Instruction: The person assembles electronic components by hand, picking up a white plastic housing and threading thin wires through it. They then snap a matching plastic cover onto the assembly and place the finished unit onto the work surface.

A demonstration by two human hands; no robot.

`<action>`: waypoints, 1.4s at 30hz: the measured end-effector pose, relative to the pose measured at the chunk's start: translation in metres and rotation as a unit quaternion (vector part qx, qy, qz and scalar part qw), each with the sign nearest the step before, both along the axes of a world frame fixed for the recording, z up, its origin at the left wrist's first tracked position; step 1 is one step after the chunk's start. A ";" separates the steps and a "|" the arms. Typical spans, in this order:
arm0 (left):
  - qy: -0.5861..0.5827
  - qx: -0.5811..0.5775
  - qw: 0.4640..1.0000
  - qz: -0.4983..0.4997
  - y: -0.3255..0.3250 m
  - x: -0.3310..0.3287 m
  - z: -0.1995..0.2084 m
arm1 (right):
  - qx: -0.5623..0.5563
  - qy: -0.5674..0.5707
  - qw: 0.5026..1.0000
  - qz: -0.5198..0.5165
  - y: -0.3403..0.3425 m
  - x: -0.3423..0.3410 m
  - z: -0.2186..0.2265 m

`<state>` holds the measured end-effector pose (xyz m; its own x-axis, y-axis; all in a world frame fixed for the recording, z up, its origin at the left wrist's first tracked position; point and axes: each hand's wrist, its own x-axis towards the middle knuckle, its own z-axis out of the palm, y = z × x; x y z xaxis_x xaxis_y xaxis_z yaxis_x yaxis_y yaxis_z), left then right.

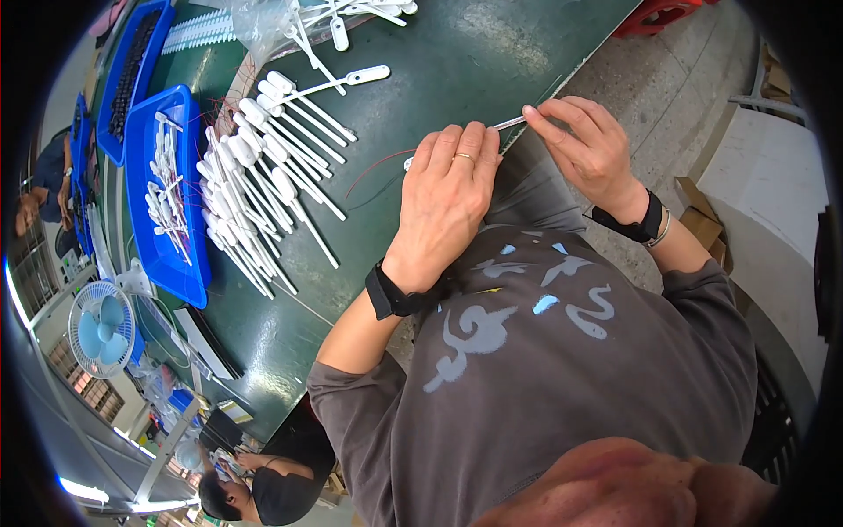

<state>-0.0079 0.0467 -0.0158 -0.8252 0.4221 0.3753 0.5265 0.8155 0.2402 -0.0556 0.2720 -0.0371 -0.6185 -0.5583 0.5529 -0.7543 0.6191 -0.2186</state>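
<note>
At the table's near edge my left hand [450, 184], back upward, is closed around a thin white plastic stick [510, 123]. A bit of its white end shows by the left fingers; the middle is hidden under them. From that side a thin red wire [373, 169] curves out over the table. My right hand [587, 145] pinches the stick's other end between thumb and forefinger. Left of my hands lies a pile of similar white sticks with rounded oval heads [272, 176]. One more white stick with a flat oval head [367, 75] rests across the pile's far end.
A blue tray [198, 228] holding small white sticks stands left of the pile; another blue tray [112, 145] holds dark parts. More white sticks [340, 33] and a clear plastic bag [263, 26] lie at the far side. A fan [103, 329] and co-workers are further left.
</note>
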 end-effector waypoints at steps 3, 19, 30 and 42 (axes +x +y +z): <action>-0.006 0.035 0.999 -0.005 -0.001 -0.003 0.000 | 0.006 -0.004 1.000 -0.003 0.000 0.002 0.001; -0.042 0.111 0.993 0.009 -0.016 0.000 0.006 | -0.027 -0.115 0.991 0.065 -0.035 0.025 0.000; -0.071 0.136 0.984 0.095 -0.041 0.004 0.007 | 0.033 -0.158 0.987 0.026 -0.042 0.032 0.020; -0.064 0.139 0.984 0.087 -0.041 0.004 0.005 | 0.056 -0.173 0.982 0.055 -0.065 0.040 0.018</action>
<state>-0.0043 0.0055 -0.0108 -0.9239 0.1667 0.3443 0.3361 0.7838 0.5222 -0.0160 0.2069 -0.0188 -0.6916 -0.6769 0.2517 -0.7099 0.5729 -0.4097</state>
